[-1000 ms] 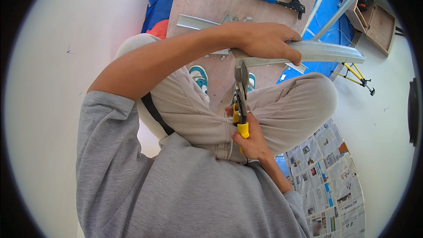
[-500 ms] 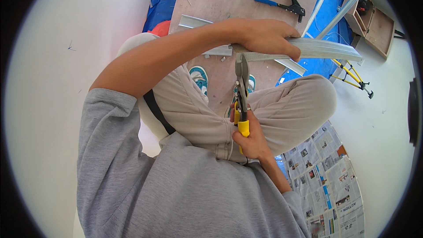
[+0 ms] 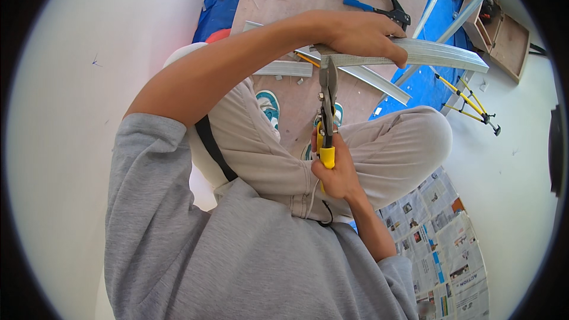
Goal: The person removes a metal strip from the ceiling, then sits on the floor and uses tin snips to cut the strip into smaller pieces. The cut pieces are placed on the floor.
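My left hand (image 3: 367, 38), arm stretched across from the left, grips a long galvanised metal channel (image 3: 444, 54) from above, fingers wrapped over it. Closed round the yellow handles of tin snips (image 3: 326, 112), my right hand (image 3: 336, 175) is over my lap. The snips stand upright, their grey jaws at the left end of the channel; whether they bite into it is unclear. More metal profiles (image 3: 278, 68) and small offcuts lie on the board (image 3: 293, 95) by my teal shoes, partly hidden by my arm and the channel.
A blue-handled rivet tool (image 3: 391, 9) lies at the top. Long strips lean at upper right over blue sheeting (image 3: 385, 104), beside a wooden box (image 3: 510, 47) and yellow tripod (image 3: 474, 104). Newspaper sheets (image 3: 444, 243) lie at lower right; a white wall (image 3: 71, 130) is at left.
Both hands have moved up and slightly away from my body, carrying the channel and snips with them. More of the profiles on the board now shows below the channel.
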`<state>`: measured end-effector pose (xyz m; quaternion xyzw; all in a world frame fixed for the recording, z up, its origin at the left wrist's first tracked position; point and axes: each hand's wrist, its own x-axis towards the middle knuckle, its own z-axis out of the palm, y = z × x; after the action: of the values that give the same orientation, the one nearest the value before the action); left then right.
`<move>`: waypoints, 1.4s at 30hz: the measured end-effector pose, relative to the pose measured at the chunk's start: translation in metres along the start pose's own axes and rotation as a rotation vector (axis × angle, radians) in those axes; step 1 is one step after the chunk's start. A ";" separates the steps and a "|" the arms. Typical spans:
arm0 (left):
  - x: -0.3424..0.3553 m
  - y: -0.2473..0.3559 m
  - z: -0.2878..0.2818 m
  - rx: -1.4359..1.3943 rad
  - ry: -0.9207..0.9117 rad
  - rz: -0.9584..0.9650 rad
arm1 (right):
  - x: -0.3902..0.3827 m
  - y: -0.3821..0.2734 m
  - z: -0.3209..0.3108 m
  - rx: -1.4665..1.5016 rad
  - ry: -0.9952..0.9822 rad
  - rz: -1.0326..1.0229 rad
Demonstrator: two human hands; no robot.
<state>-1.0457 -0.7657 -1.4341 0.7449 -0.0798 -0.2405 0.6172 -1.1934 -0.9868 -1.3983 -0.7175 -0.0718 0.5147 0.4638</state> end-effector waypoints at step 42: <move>0.005 -0.069 0.020 -0.047 -0.192 -0.233 | 0.009 0.034 0.006 0.228 -0.141 0.157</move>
<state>-1.0630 -0.7697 -1.5034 0.7080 -0.0458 -0.3822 0.5921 -1.2068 -0.9965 -1.4297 -0.6255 0.0110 0.6034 0.4946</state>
